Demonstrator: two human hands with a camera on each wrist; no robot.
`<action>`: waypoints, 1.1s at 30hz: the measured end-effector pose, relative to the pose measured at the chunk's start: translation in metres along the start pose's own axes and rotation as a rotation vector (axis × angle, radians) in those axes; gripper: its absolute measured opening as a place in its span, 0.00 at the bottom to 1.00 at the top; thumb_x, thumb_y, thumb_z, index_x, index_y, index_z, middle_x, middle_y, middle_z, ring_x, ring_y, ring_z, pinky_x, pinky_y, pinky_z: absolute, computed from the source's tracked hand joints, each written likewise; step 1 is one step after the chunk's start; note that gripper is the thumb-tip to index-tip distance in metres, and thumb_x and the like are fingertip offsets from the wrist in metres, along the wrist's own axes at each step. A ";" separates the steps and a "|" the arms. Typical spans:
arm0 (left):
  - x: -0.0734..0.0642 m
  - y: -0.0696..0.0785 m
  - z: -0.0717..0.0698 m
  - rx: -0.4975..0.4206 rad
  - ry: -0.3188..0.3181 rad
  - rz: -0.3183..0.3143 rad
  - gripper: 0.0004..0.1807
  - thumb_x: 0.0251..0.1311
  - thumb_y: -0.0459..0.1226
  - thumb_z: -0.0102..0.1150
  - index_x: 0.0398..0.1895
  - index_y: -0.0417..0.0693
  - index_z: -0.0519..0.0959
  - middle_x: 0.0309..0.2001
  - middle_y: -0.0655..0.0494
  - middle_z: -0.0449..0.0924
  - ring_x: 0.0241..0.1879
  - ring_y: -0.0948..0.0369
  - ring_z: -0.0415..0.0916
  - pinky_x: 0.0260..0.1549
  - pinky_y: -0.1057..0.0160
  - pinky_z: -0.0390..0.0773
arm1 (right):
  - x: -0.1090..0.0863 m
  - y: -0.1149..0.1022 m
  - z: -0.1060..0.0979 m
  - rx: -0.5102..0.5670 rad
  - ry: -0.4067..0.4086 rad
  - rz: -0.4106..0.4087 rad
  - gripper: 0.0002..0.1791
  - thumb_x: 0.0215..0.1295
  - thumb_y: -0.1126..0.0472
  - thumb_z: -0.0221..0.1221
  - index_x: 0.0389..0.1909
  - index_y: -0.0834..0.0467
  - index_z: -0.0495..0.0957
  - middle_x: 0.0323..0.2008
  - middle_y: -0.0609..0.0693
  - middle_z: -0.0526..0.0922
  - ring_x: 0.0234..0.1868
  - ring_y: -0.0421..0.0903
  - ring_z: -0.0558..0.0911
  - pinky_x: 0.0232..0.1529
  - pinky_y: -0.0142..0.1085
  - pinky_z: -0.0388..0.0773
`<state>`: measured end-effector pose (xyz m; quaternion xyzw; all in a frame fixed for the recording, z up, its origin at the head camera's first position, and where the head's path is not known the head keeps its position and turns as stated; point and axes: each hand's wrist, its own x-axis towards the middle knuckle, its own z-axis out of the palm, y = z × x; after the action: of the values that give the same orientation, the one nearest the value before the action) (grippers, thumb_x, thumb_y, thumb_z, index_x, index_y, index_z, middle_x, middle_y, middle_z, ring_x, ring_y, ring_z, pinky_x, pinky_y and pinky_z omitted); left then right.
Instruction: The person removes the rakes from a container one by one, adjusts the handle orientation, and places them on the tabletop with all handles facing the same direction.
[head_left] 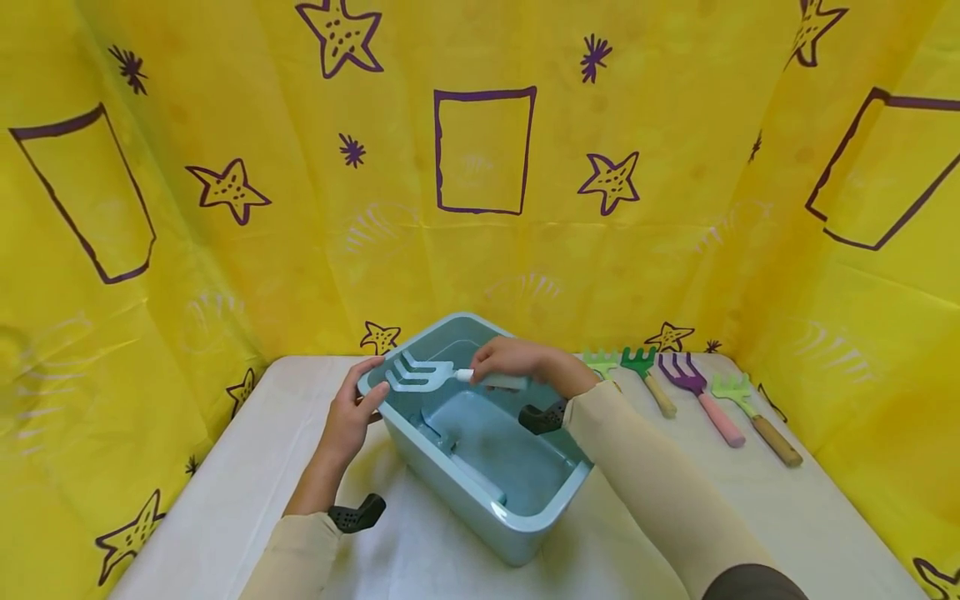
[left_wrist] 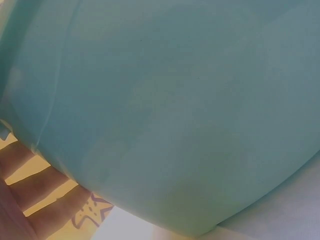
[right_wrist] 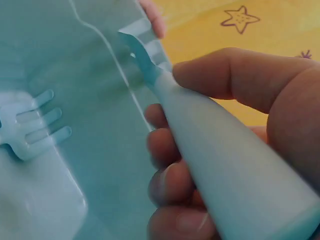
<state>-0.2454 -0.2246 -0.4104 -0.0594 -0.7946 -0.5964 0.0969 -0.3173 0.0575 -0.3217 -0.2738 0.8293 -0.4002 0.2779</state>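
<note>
A light blue plastic bin point(head_left: 480, 492) stands on the table, its open top facing up. My left hand point(head_left: 351, 412) grips the rim at its far left corner; in the left wrist view several fingers point(left_wrist: 47, 187) lie along the bin's edge. My right hand point(head_left: 513, 358) holds a light blue hand fork point(head_left: 427, 375) by its pale handle point(right_wrist: 215, 145), above the bin's opening. The fork's tines point left toward my left hand. In the right wrist view a fork-shaped form point(right_wrist: 35, 125) shows inside the bin; I cannot tell whether it is another tool or a reflection.
Several garden tools lie to the right: a green fork point(head_left: 648, 379) with a wooden handle, a purple fork point(head_left: 701, 396) with a pink handle, and a light green rake point(head_left: 757, 417). Another light green head point(head_left: 600, 362) is partly hidden. Yellow patterned cloth point(head_left: 480, 267) surrounds the white table point(head_left: 247, 467).
</note>
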 end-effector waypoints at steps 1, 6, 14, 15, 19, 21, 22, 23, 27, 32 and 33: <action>0.000 0.000 0.000 0.004 0.001 -0.003 0.28 0.70 0.48 0.51 0.71 0.58 0.61 0.70 0.47 0.62 0.59 0.41 0.69 0.51 0.40 0.75 | -0.002 -0.001 -0.001 0.012 0.011 0.000 0.08 0.67 0.58 0.58 0.38 0.60 0.79 0.33 0.58 0.78 0.25 0.44 0.72 0.20 0.31 0.71; -0.003 0.008 0.000 0.027 -0.004 -0.015 0.28 0.71 0.47 0.50 0.72 0.57 0.60 0.70 0.44 0.60 0.60 0.39 0.67 0.51 0.39 0.73 | -0.011 -0.004 -0.005 0.031 0.096 -0.018 0.08 0.68 0.58 0.56 0.40 0.60 0.77 0.33 0.55 0.77 0.26 0.44 0.71 0.24 0.31 0.70; -0.007 0.016 -0.001 0.006 -0.031 -0.029 0.28 0.72 0.43 0.49 0.72 0.54 0.59 0.70 0.42 0.59 0.61 0.38 0.65 0.53 0.38 0.72 | -0.036 0.002 -0.014 0.057 0.293 -0.048 0.11 0.68 0.59 0.56 0.41 0.64 0.78 0.40 0.54 0.77 0.41 0.49 0.70 0.43 0.40 0.66; -0.006 0.012 -0.001 0.005 -0.029 -0.027 0.27 0.72 0.44 0.49 0.72 0.55 0.59 0.70 0.42 0.59 0.62 0.38 0.65 0.53 0.38 0.72 | -0.039 0.003 -0.016 0.064 0.311 -0.047 0.12 0.68 0.59 0.55 0.41 0.65 0.77 0.40 0.54 0.76 0.42 0.49 0.69 0.44 0.41 0.65; -0.001 -0.002 0.000 0.014 -0.017 -0.009 0.27 0.71 0.47 0.49 0.72 0.60 0.59 0.70 0.45 0.60 0.62 0.40 0.66 0.52 0.40 0.73 | -0.054 0.007 -0.022 0.100 0.390 -0.033 0.11 0.68 0.60 0.54 0.39 0.67 0.76 0.39 0.52 0.74 0.41 0.50 0.68 0.43 0.41 0.64; 0.000 -0.005 0.000 0.019 -0.012 -0.001 0.28 0.71 0.48 0.50 0.71 0.61 0.59 0.70 0.46 0.60 0.61 0.40 0.67 0.52 0.40 0.73 | -0.062 0.010 -0.025 0.127 0.423 -0.025 0.11 0.67 0.61 0.54 0.38 0.67 0.75 0.39 0.52 0.73 0.40 0.50 0.68 0.42 0.41 0.64; 0.000 -0.006 0.000 0.020 -0.011 0.004 0.28 0.71 0.48 0.50 0.71 0.60 0.60 0.70 0.45 0.61 0.61 0.39 0.67 0.51 0.40 0.74 | -0.066 0.012 -0.027 0.138 0.442 -0.019 0.11 0.67 0.61 0.54 0.37 0.66 0.75 0.39 0.52 0.73 0.39 0.50 0.68 0.41 0.40 0.64; 0.000 -0.007 0.000 0.020 -0.008 0.005 0.27 0.71 0.48 0.50 0.71 0.60 0.60 0.69 0.45 0.61 0.61 0.40 0.67 0.51 0.40 0.74 | -0.069 0.015 -0.029 0.149 0.459 -0.015 0.11 0.66 0.61 0.53 0.38 0.66 0.76 0.39 0.53 0.74 0.39 0.49 0.68 0.40 0.40 0.65; 0.000 -0.006 0.000 0.030 -0.004 -0.003 0.27 0.71 0.48 0.49 0.71 0.61 0.60 0.69 0.44 0.61 0.60 0.39 0.67 0.51 0.39 0.74 | -0.083 0.026 -0.037 0.189 0.519 0.033 0.12 0.66 0.59 0.54 0.43 0.64 0.76 0.41 0.54 0.74 0.38 0.49 0.70 0.38 0.39 0.68; -0.004 0.004 0.000 0.029 -0.022 -0.034 0.27 0.72 0.46 0.48 0.72 0.58 0.58 0.71 0.43 0.58 0.62 0.37 0.64 0.52 0.39 0.72 | -0.104 0.043 -0.044 0.226 0.596 0.144 0.17 0.68 0.57 0.53 0.50 0.64 0.74 0.48 0.59 0.74 0.43 0.52 0.71 0.42 0.41 0.73; -0.005 0.008 0.000 0.027 -0.027 -0.035 0.28 0.72 0.45 0.48 0.72 0.56 0.58 0.71 0.42 0.57 0.62 0.37 0.64 0.52 0.38 0.72 | -0.108 0.047 -0.045 0.234 0.612 0.165 0.18 0.68 0.57 0.53 0.52 0.64 0.73 0.49 0.60 0.73 0.45 0.54 0.71 0.43 0.42 0.73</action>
<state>-0.2387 -0.2222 -0.4043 -0.0522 -0.8047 -0.5863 0.0767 -0.2841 0.1786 -0.3105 -0.0394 0.8419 -0.5326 0.0772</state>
